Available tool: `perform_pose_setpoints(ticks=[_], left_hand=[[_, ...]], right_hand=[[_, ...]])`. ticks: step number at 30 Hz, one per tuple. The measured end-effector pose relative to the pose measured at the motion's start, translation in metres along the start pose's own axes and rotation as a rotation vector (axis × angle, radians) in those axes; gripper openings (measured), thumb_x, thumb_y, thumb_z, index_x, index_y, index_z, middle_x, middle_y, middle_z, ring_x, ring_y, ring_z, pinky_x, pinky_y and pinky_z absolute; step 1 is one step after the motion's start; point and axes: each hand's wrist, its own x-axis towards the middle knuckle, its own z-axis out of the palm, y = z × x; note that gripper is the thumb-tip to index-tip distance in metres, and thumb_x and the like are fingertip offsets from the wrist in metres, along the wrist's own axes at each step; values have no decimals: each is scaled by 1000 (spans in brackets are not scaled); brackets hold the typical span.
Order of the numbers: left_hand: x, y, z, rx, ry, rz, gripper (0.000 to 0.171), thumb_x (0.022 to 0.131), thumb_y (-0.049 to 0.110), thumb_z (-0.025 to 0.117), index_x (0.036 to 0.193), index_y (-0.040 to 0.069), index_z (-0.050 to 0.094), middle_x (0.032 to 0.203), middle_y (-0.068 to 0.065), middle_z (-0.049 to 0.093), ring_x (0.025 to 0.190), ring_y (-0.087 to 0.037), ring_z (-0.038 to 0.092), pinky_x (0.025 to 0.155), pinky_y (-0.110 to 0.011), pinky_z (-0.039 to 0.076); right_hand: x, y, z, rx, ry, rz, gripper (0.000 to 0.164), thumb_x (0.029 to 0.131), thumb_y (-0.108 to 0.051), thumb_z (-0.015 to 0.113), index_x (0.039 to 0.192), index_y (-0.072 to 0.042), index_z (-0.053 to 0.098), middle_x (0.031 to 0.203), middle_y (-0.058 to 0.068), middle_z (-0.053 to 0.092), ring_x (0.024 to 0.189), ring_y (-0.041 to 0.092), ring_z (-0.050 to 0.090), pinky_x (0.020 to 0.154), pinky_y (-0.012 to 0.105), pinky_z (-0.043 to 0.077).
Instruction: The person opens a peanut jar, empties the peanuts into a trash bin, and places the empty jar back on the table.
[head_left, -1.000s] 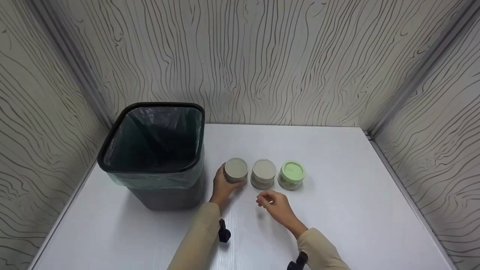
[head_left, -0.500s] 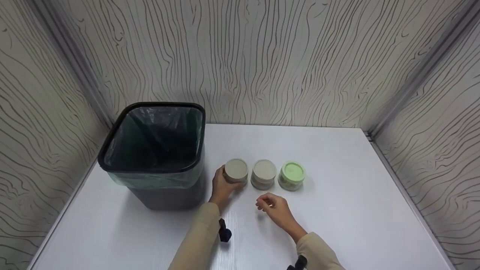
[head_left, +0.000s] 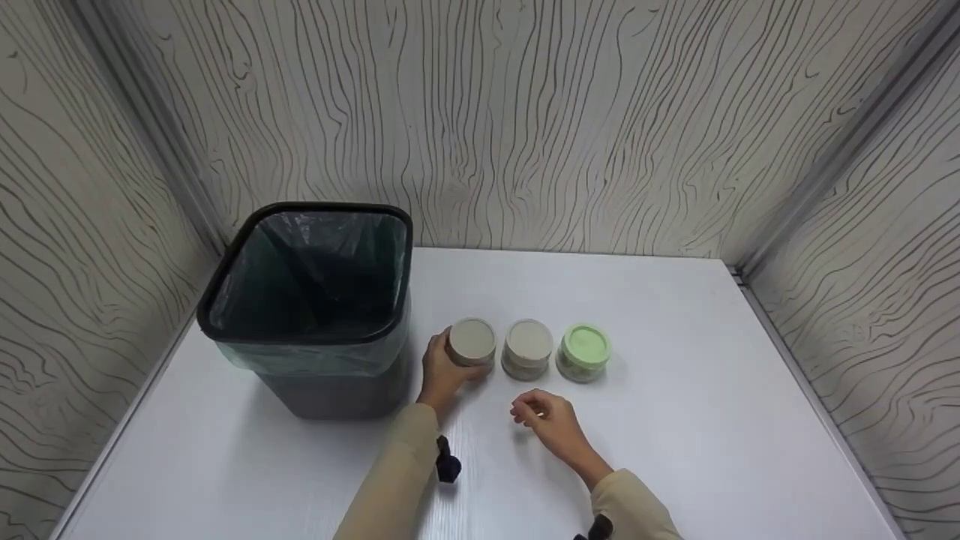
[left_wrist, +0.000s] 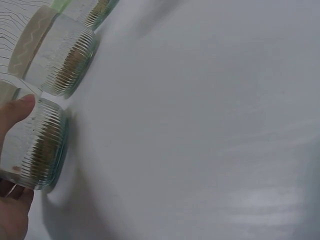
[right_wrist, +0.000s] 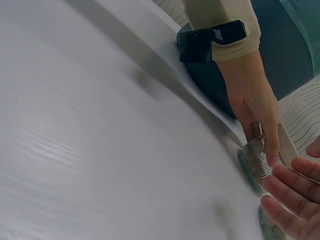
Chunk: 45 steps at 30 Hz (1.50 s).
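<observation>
Three lidded glass jars stand upright in a row. My left hand (head_left: pixel 442 375) grips the leftmost jar (head_left: pixel 472 340), thumb on the near side and fingers round the left. That jar has a grey-beige lid, and the left wrist view shows ribbed glass (left_wrist: pixel 47 145) with something brown at the bottom. Beside it is the middle jar (head_left: pixel 528 343) with a pale beige lid. The third jar (head_left: pixel 586 346) wears a light green lid. Just in front of the middle jar, my right hand (head_left: pixel 555 424) hovers with loosely curled fingers and holds nothing.
A dark bin (head_left: pixel 352 394) with a black rim and a green translucent liner stands left of the jars, close to my left hand. The jars are on a white table (head_left: pixel 697 390). Wood-patterned walls (head_left: pixel 555 127) close off the back and both sides.
My right hand has drawn back slightly, away from the jars. My left hand keeps its grip on the leftmost jar, and the jars stay in place.
</observation>
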Motion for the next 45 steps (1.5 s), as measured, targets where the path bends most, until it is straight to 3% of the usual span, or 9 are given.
perform_pose_setpoints(ticks=[3, 11, 18, 26, 30, 34, 37, 45], left_hand=[[0, -2, -1, 0, -7, -4, 85, 58, 17, 91, 130, 0, 51, 124, -17, 57, 123, -33, 53, 111, -47, 41], [-4, -8, -1, 14, -19, -9, 85, 57, 17, 92, 130, -2, 51, 126, -18, 59, 124, -33, 53, 110, -48, 42], [-5, -3, -3, 12, -9, -9, 85, 57, 17, 92, 130, -2, 51, 127, -18, 58, 125, -33, 53, 110, -48, 42], [-11, 6, -6, 7, 30, 32, 85, 57, 17, 92, 129, -4, 51, 127, -21, 59, 123, -35, 55, 107, -48, 45], [-18, 7, -7, -23, 0, 56, 85, 59, 15, 91, 131, -4, 50, 129, -21, 59, 123, -35, 56, 106, -48, 46], [-25, 10, -9, -58, -49, 36, 87, 61, 16, 90, 135, -3, 47, 135, -20, 57, 126, -36, 55, 107, -48, 46], [-30, 12, -11, -67, -66, 22, 87, 62, 18, 90, 136, -1, 47, 136, -18, 56, 127, -36, 54, 109, -49, 45], [-40, 14, -13, -28, -72, 111, 85, 62, 20, 90, 134, 0, 48, 133, -18, 57, 126, -34, 54, 108, -49, 45]], right_hand=[[-1, 0, 1, 7, 2, 5, 20, 94, -13, 60, 96, 6, 66, 90, 21, 72, 77, 19, 70, 65, 17, 56], [0, 6, 4, -23, -3, 15, 22, 94, -15, 59, 96, 5, 66, 91, 21, 72, 77, 8, 68, 67, 15, 56], [0, 5, 5, -9, -7, 27, 23, 94, -16, 59, 96, 5, 66, 92, 21, 72, 79, 12, 69, 67, 14, 55], [-1, 5, 8, 27, 52, 20, 18, 94, -10, 58, 95, 6, 66, 90, 23, 71, 75, 4, 67, 67, 18, 57], [-2, 3, 11, 74, 96, 35, 19, 93, -9, 59, 93, 9, 65, 89, 25, 71, 73, 2, 66, 66, 18, 57], [-2, 1, 12, 104, 118, 60, 19, 93, -10, 60, 95, 8, 65, 91, 24, 71, 74, 1, 64, 67, 16, 56], [-4, -3, 11, 107, 124, 78, 19, 93, -10, 60, 97, 8, 65, 93, 23, 71, 75, 0, 64, 68, 16, 56], [-10, -35, 4, 89, 121, 91, 17, 92, -4, 58, 98, 12, 63, 94, 27, 69, 76, 2, 64, 68, 14, 55]])
